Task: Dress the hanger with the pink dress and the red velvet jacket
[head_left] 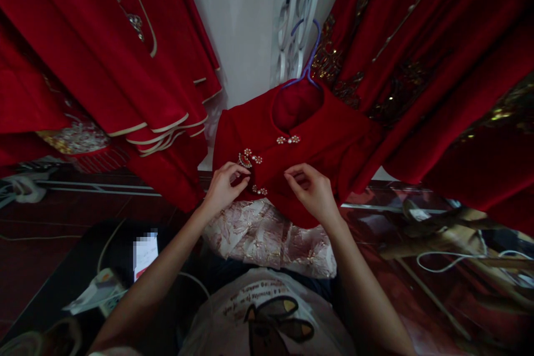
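Observation:
A red garment [250,117] with a round neckline hangs in front of me on a purple hanger [308,67]. Its front bears a beaded flower fastening [287,139] below the neck, a fan-shaped beaded ornament [244,159], and another beaded piece [259,191] lower down. My left hand [225,186] is just below the fan ornament, thumb and forefinger drawn together. Opposite it, over the red cloth, my right hand [312,189] is pinched too. Whatever either pinch holds is too small to make out. Pale patterned fabric [271,233] lies across my lap under the garment.
Red garments with pale edging [167,94] hang at left, and red garments with gold decoration [417,78] at right. A lit phone [146,253] and a power strip [104,292] lie on a dark surface at lower left. Wooden bars [434,233] and white cable are at right.

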### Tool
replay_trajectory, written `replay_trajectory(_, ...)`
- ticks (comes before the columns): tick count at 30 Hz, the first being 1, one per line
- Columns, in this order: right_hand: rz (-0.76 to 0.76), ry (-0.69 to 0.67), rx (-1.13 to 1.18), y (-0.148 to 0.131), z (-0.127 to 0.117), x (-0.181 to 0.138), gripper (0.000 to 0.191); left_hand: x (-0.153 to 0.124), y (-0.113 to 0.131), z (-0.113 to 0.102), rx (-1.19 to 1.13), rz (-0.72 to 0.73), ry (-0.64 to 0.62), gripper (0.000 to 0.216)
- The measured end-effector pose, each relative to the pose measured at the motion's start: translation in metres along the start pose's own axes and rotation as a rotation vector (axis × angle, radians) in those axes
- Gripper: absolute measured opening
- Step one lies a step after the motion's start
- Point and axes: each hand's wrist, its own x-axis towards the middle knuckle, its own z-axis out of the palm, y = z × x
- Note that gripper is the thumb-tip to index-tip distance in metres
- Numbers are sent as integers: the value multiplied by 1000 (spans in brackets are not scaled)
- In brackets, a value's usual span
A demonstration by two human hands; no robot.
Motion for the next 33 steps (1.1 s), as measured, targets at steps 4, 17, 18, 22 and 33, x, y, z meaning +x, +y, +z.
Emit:
replay_trajectory(4, 23, -48, 34, -3, 0, -2, 13, -4, 2, 6, 67, 25, -140, 10)
replay_trajectory(17, 67, -288, -50, 19, 30, -7, 14, -11, -5, 28, 3, -27, -202, 16)
replay_trajectory(18, 68, -290, -17, 21, 32, -7, 15, -12, -3, 29, -13, -44, -200, 15)
replay_trajectory(22, 69, -295, 80, 31, 46, -8, 12, -13, 2, 32, -43, -68, -205, 11)
replay_trajectory(33, 53, -284, 49, 39, 52, -10, 16, -16, 6, 33, -78, -70, -190, 8)
